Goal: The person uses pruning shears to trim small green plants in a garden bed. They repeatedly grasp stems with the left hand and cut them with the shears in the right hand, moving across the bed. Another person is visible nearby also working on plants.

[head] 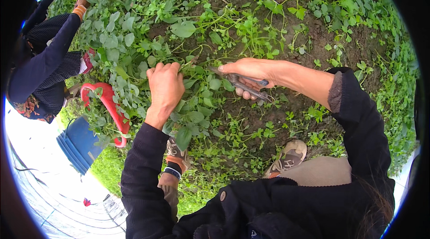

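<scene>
In my right hand [248, 76] I hold a pair of pruning shears [247, 86], with a coil spring between the dark handles. The tip of the shears points left, towards stems beside my left hand. My left hand [166, 86] is closed among the leafy green plants [196, 114], its knuckles upward; its fingers seem to be around stems, mostly hidden by the hand and leaves. Broad-leaved plants lie around and below the left hand. Small lobed-leaf plants [252, 34] grow from the brown soil [268, 114] beyond and below the shears.
A red plastic basin [109, 101] with cut greens tilts at the left, beside a blue bucket [80, 145]. Another person [47, 64] crouches at the upper left, reaching into the plants. My shoes [292, 153] stand among low plants near the bottom.
</scene>
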Demonstrator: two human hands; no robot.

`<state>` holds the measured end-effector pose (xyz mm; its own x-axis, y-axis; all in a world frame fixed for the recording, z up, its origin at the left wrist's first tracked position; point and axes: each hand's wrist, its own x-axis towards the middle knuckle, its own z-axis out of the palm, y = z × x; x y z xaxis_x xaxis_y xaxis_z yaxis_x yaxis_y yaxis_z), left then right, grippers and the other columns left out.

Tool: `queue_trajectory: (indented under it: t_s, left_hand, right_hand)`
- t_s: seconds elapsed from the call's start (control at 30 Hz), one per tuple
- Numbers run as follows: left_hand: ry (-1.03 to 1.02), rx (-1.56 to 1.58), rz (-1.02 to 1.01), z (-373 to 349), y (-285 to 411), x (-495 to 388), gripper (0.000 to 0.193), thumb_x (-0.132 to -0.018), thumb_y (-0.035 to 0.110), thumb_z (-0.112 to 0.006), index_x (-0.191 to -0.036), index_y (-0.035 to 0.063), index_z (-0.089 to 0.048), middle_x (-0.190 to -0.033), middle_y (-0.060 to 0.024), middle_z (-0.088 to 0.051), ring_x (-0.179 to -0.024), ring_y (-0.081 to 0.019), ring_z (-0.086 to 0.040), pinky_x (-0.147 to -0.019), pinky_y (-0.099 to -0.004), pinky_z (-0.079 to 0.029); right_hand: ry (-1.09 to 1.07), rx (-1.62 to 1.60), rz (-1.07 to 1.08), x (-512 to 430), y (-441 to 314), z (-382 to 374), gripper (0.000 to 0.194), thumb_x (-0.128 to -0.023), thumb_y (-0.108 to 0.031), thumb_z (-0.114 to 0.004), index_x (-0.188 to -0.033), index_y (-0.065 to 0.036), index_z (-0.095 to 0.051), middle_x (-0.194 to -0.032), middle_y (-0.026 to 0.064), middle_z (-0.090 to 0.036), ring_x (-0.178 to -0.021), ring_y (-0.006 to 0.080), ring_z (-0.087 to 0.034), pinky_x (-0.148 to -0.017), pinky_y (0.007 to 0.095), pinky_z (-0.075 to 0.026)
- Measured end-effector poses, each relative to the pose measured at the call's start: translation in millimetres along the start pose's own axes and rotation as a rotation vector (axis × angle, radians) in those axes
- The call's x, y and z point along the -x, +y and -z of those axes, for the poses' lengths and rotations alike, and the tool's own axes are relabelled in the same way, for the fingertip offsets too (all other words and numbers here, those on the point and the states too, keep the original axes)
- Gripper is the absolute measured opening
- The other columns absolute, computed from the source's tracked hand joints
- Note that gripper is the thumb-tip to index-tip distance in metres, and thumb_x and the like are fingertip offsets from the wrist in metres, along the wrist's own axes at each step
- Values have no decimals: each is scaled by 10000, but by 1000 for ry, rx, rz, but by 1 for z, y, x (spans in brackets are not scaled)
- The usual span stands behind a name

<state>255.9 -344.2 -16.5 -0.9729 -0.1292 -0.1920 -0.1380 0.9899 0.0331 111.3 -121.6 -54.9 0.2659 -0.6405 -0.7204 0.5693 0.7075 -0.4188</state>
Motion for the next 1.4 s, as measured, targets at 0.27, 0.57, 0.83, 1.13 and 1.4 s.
queue_trajectory:
  t_s: [0.27, 0.57, 0.83, 1.13, 1.4]
  left_hand:
    - [-13, 24, -11, 7, 6, 1, 103, -768, 69, -698, -817, 48, -610, -785, -95, -640, -845, -309, -585, -831, -448, -409]
    - [-11, -46, -110, 22, 19, 1, 109, -749, 46, -683, -823, 58, -603, -791, -93, -628, -864, -306, -580, -873, -457, -417]
    - [-75, -115, -399, 102, -36, 56, 240, -671, 8, -616, -906, 58, -611, -822, -79, -583, -907, -265, -609, -1069, -505, -399]
    - [-103, -645, 226, 211, -188, 210, 419, -730, -52, -674, -1138, 12, -603, -1071, -171, -613, -1131, -386, -561, -1057, -472, -426]
    - [58, -301, -83, 119, -75, 78, 399, -775, -25, -615, -1167, 45, -632, -1226, -112, -626, -1141, -327, -564, -1005, -453, -426]
  right_hand:
    - [-102, 59, 5, -13, -6, 4, 626, -1009, -551, -388, -1141, 43, -538, -829, 117, -617, -696, 192, -652, -590, 351, -535]
    - [-125, 39, 35, -32, -3, 7, 559, -1033, -507, -392, -1056, 33, -533, -705, 56, -571, -565, 144, -564, -491, 306, -473]
    - [-39, 9, 122, 6, 7, 12, 615, -1011, -576, -390, -1036, 16, -556, -672, 41, -548, -565, 147, -591, -484, 280, -488]
    - [-217, -78, 200, -2, -25, 3, 632, -1000, -596, -391, -1116, 5, -548, -756, 58, -587, -606, 160, -616, -514, 320, -506]
    - [-152, 51, 131, -22, -34, -3, 604, -1011, -544, -386, -1124, 34, -520, -763, 80, -586, -637, 174, -612, -561, 349, -502]
